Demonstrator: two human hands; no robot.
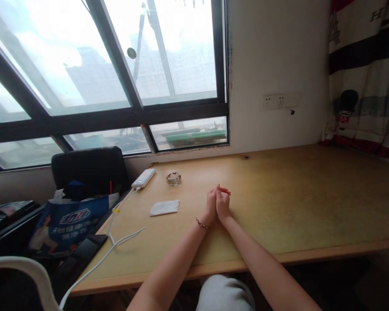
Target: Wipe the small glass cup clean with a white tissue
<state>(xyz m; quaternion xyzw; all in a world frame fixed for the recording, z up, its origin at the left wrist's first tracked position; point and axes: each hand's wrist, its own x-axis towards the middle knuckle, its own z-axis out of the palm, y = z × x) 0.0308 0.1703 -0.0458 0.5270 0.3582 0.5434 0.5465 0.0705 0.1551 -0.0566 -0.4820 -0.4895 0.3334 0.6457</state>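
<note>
My left hand (211,202) and my right hand (223,204) are clasped together over the wooden table (294,207), fingers closed against each other. No object shows in either hand, though the space between the palms is hidden. A braided bracelet (202,224) is around my left wrist. To the left of the hands lies a flat, whitish packet (164,207). Farther back sits a round, shiny, patterned ring-shaped thing (173,179), its kind unclear. Both hands are apart from these things.
A white power bank (144,178) lies at the table's left edge, with a white cable (126,238) trailing off it. Left of the table are a black chair (89,166) and a blue printed bag (71,224). Behind are a window and wall sockets (274,102).
</note>
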